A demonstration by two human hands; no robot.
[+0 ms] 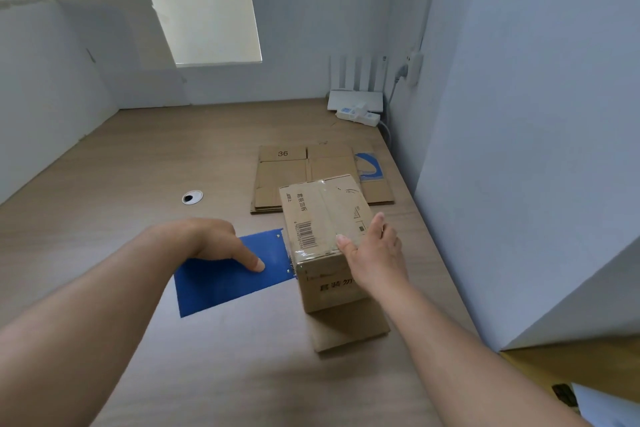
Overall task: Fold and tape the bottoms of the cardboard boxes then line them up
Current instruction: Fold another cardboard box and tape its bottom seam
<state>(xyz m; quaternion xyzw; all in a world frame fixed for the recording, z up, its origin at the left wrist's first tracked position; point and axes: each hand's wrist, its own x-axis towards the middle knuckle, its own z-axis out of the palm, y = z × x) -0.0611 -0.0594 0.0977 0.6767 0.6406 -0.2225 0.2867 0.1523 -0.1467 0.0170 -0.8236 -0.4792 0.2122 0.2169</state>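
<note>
Brown cardboard box point(322, 243) with a printed barcode and a strip of clear tape along its top seam stands on the wood-grain table point(138, 166), right of centre. One flap lies flat on the table toward the viewer. The right hand point(375, 253) rests on the box's near right top edge. Its thumb lies straight on the top face beside the tape, and its fingers reach almost straight along the right side, spread a little.

The left hand point(207, 239) rests on a flat blue plastic tape dispenser point(225, 281), whose far edge is just beside the box's left side. One digit lies straight on the blue surface. The others are hidden under the hand, so whether they grip it cannot be told.

Behind the box lies a stack of flattened brown cardboard boxes point(284, 170), the top one marked 36.
</note>
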